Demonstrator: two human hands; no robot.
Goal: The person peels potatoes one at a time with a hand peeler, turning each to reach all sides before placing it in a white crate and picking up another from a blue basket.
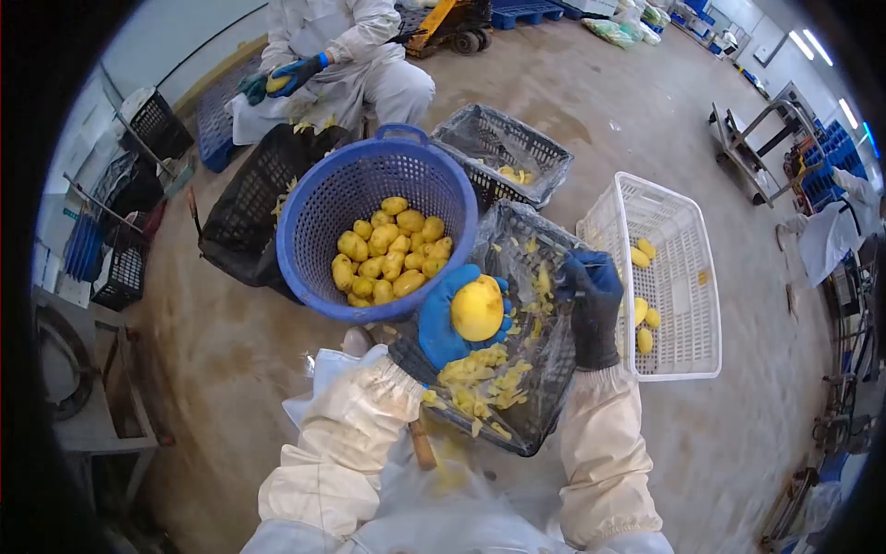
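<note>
Step in hand: the gloved left hand (438,334) cups one potato (477,309), centre of frame, over peelings (482,380) in a lined black crate (546,392). Right hand (595,300): fingers closed, contents unclear. Any further move calls for steady left support. Floor (738,397): smooth, damp-looking. Co-worker (399,88): upper left, near blue basket (305,194)
</note>
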